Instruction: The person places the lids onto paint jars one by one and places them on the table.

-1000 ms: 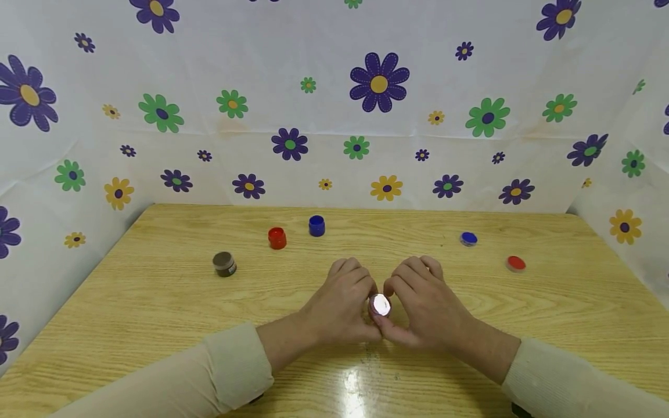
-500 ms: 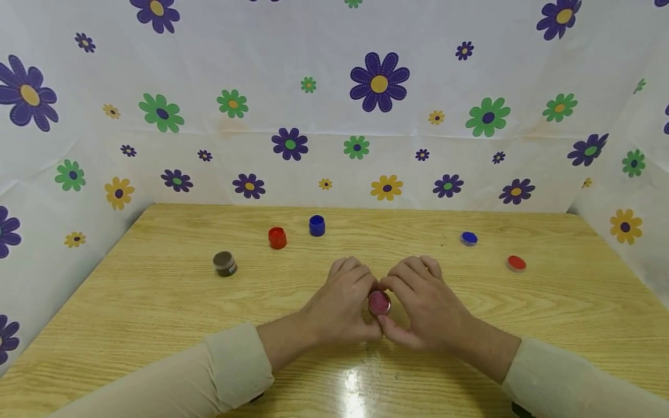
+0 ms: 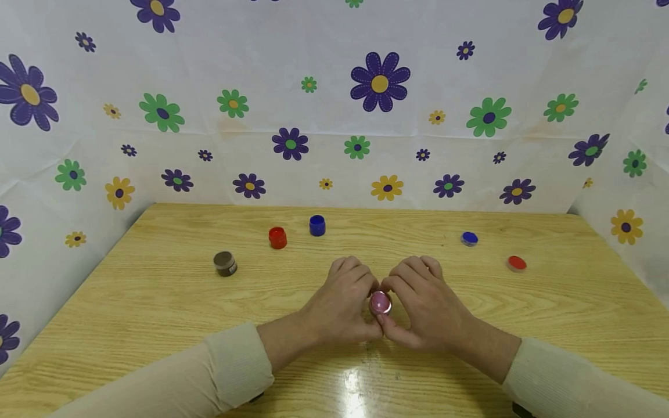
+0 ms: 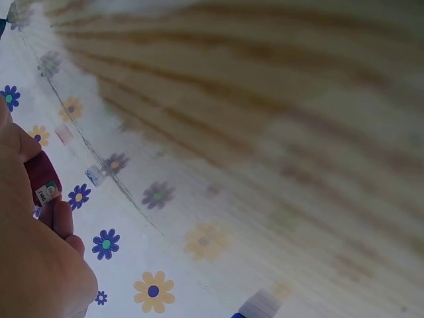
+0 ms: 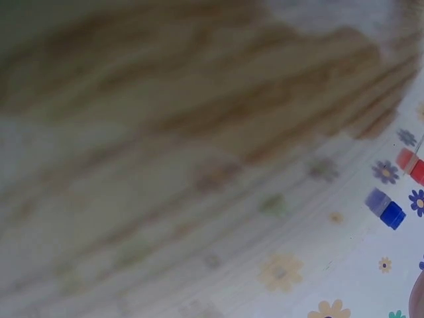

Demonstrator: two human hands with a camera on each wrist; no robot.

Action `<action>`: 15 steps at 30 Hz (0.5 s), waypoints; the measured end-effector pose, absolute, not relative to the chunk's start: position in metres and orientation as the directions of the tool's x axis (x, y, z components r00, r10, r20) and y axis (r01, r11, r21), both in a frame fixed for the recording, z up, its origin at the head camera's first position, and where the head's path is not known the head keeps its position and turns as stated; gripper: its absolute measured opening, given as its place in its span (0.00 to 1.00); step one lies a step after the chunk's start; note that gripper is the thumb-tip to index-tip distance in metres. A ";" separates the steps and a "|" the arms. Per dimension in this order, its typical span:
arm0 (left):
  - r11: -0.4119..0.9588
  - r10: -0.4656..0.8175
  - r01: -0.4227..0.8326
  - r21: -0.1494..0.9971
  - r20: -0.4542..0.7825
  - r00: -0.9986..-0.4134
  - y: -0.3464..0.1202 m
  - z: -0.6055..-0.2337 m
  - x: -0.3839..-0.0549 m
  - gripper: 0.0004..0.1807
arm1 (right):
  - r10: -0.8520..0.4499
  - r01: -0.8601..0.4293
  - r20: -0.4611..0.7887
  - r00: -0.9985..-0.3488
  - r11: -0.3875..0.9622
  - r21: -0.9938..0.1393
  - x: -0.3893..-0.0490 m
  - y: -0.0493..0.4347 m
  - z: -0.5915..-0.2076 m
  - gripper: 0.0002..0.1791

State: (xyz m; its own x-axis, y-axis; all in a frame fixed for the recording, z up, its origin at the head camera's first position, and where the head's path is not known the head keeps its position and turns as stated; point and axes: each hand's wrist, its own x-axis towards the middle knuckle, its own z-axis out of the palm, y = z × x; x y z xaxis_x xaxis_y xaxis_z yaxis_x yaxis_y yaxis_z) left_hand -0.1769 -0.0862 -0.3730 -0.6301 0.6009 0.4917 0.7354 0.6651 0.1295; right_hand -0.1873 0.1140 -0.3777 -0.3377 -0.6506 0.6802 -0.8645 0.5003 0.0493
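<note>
A small maroon paint jar [image 3: 380, 302] is held between both hands at the front middle of the table, its round pinkish top facing up in the head view. My left hand [image 3: 342, 305] grips its left side. From the right, my right hand [image 3: 425, 305] pinches the jar's top edge between thumb and forefinger. In the left wrist view, the maroon jar [image 4: 45, 179] shows its dark red side and a small label between the fingers of the left hand [image 4: 40, 245]. Only a sliver of the right hand [image 5: 417, 298] enters the right wrist view.
On the wooden table [image 3: 157, 325] stand an open red paint jar [image 3: 277, 238], an open blue jar [image 3: 317, 225] and a dark brown jar [image 3: 225, 264]. To the right lie a blue lid [image 3: 469, 238] and a red lid [image 3: 516, 263]. A flowered cloth [image 3: 334, 116] hangs behind.
The jar's top has tilted slightly: a white glare on it has given way to its maroon-pink colour. The right forefinger has shifted a little on the rim; both arms stay in place.
</note>
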 end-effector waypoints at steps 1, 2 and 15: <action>0.666 0.600 0.734 0.132 0.489 -0.632 -0.086 -0.373 -0.177 0.20 | -0.650 -0.864 0.680 -0.338 0.501 0.049 -0.187 0.114 -0.378 0.16; 0.667 0.600 0.733 0.134 0.487 -0.635 -0.086 -0.373 -0.177 0.20 | -0.650 -0.864 0.679 -0.340 0.502 0.048 -0.187 0.114 -0.378 0.16; 0.675 0.592 0.722 0.152 0.473 -0.653 -0.086 -0.373 -0.176 0.20 | -0.643 -0.846 0.672 -0.369 0.532 0.044 -0.186 0.115 -0.378 0.15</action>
State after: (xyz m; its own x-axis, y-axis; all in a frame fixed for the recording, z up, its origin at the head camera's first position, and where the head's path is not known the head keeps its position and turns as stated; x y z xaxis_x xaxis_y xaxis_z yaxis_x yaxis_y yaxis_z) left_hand -0.1764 -0.0863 -0.3726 -0.6529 0.5918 0.4728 0.7221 0.6748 0.1525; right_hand -0.1864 0.1146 -0.3778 -0.3690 -0.6425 0.6715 -0.8456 0.5319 0.0442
